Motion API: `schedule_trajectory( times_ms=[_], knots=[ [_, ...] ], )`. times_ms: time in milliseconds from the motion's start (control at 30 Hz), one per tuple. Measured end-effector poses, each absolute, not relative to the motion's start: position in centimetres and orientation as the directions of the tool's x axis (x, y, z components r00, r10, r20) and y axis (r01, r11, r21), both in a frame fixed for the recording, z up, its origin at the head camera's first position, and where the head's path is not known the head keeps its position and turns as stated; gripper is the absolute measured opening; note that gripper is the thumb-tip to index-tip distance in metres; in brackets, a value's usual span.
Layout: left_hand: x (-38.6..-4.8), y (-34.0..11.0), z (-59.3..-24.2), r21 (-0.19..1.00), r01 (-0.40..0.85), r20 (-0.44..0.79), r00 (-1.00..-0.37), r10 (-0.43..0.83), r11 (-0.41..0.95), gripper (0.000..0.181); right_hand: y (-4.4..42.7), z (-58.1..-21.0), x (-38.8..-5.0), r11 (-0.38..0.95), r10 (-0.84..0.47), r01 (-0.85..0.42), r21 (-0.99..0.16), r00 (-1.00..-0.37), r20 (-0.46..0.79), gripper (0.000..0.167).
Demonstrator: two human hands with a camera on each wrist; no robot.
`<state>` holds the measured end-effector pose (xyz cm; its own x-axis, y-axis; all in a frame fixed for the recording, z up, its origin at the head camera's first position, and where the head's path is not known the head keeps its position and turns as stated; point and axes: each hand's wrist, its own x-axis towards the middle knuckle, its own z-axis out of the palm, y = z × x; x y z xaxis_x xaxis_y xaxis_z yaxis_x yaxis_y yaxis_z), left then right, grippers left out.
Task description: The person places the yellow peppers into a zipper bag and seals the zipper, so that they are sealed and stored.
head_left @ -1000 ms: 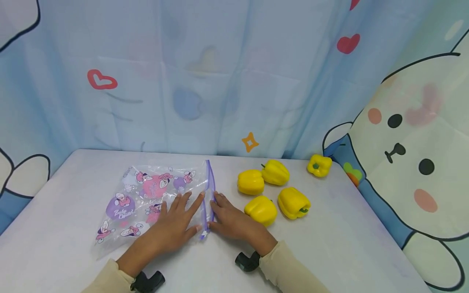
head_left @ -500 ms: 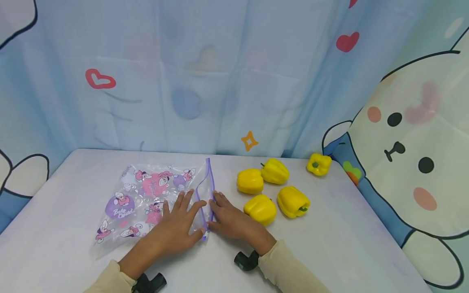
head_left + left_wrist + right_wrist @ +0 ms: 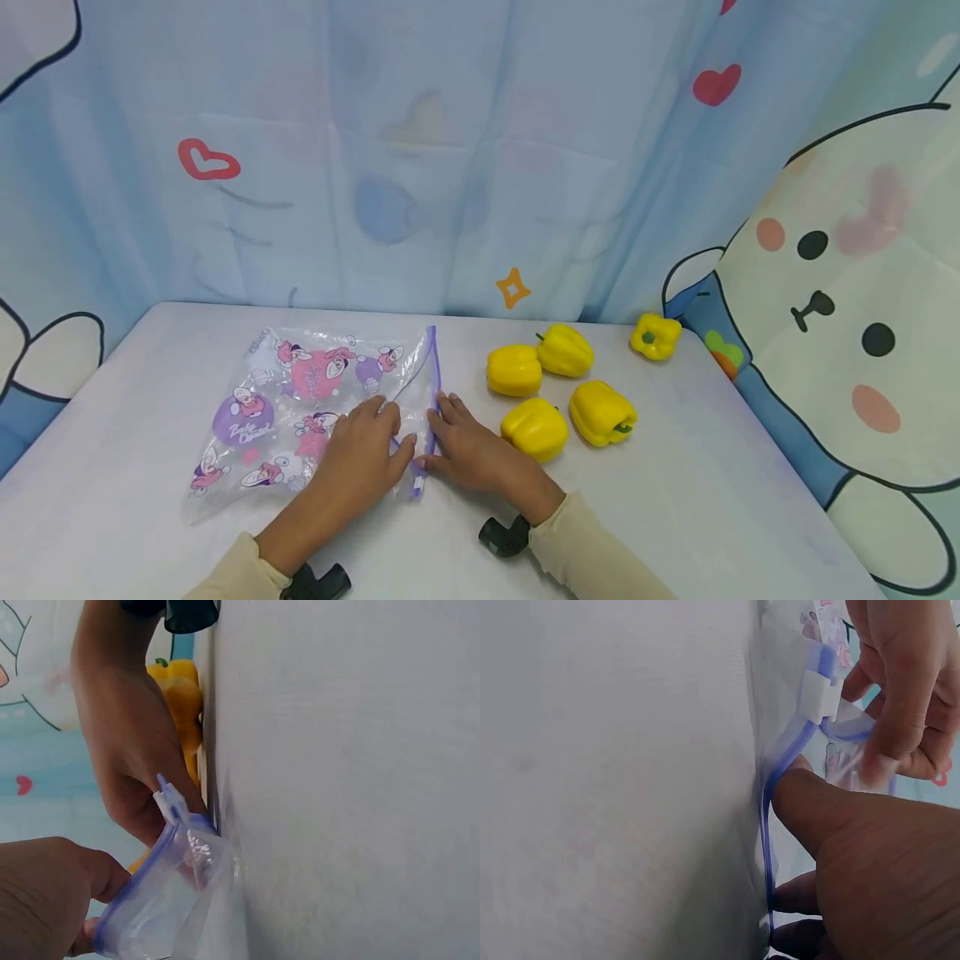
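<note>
A clear zip bag (image 3: 243, 421) with pink and purple prints lies on the table, its purple-edged mouth facing right. The left hand (image 3: 358, 458) pinches the upper layer of the mouth between thumb and curled fingers, lifting it; in the left wrist view the purple rim (image 3: 139, 877) stands raised beside that hand (image 3: 45, 900). The right hand (image 3: 480, 454) presses the lower edge of the mouth to the table with fairly straight fingers. A white slider (image 3: 819, 696) sits on the purple strip near the right thumb (image 3: 802, 799).
Several yellow bell peppers (image 3: 534, 429) lie right of the bag, one of them (image 3: 656, 337) apart near the table's back right corner. The white table (image 3: 712, 500) ends at a blue printed curtain (image 3: 420, 167). Each wrist wears a black device.
The left hand's fingers have curled from spread to pinching and drawn slightly left, pulling the upper layer of the mouth away from the lower edge. The right hand stays in place.
</note>
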<state>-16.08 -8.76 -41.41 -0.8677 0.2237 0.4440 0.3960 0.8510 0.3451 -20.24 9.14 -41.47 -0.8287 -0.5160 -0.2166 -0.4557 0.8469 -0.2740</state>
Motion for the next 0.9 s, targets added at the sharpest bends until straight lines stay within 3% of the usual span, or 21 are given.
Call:
schedule_trajectory(
  times_ms=[133,567,900],
  knots=[
    [-16.05,-8.80,-41.52,0.352,0.411,0.445,-0.864,0.237,0.841,0.015,9.09,-41.41,-20.18,0.849,-0.515,-0.457,-0.266,-0.829,-0.218,0.082],
    [-15.93,-8.54,-41.78,0.426,0.270,0.149,-0.962,0.227,0.863,0.064,9.07,-41.54,-19.97,0.835,-0.538,-0.487,-0.254,-0.820,-0.196,0.078],
    [-16.25,-9.12,-42.07,0.544,0.238,0.166,-0.971,0.175,0.805,0.074,9.01,-41.36,-19.91,0.839,-0.531,-0.482,-0.253,-0.827,-0.183,0.080]
  ],
)
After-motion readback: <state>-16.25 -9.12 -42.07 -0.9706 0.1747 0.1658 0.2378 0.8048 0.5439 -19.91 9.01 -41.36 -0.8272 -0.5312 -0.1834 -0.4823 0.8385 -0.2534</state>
